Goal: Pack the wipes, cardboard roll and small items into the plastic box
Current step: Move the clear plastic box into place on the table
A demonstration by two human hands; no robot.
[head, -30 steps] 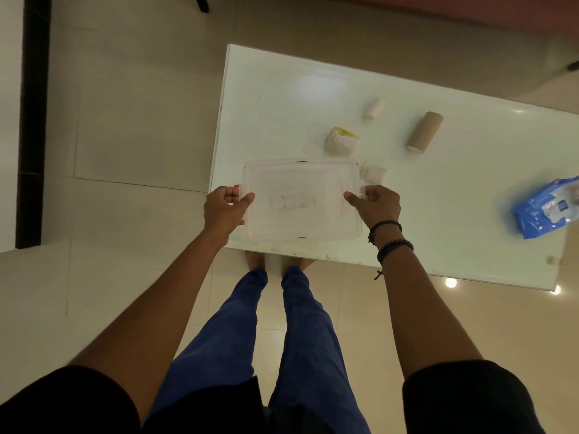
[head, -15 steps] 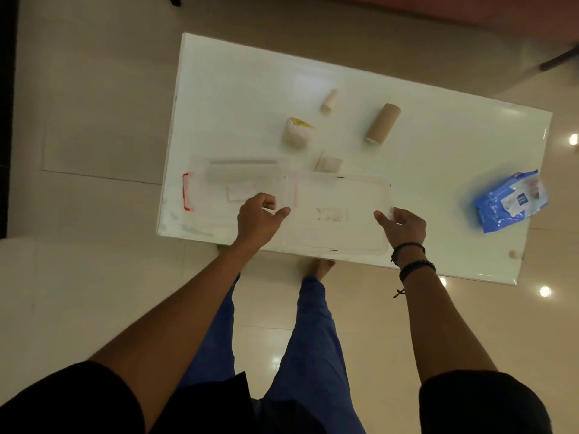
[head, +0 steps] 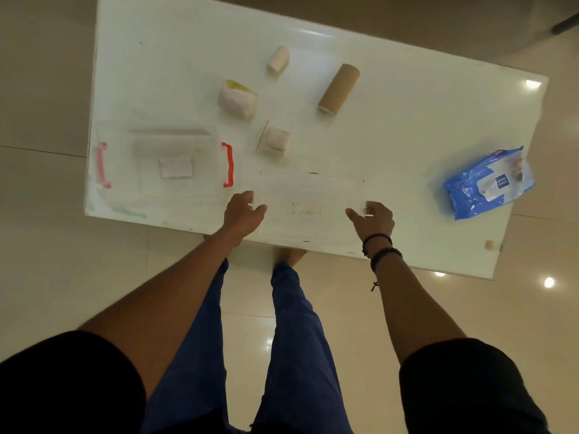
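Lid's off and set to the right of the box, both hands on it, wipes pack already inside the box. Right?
Not quite. The head view shows the wipes pack lying on the table, far right, not inside the box. The rest holds: lid sits right of the box, left hand and right hand on it.

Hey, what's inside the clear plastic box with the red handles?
Only a whitish label-like patch shows in the plastic box; whether it lies inside or under cannot be told. No wipes or roll inside.

A white, glossy rectangular surface stands on a floor of large cream tiles with thin grout lines. Small bright ceiling-light reflections dot the polished tiles at right. A dark shape at top right may be a furniture leg.
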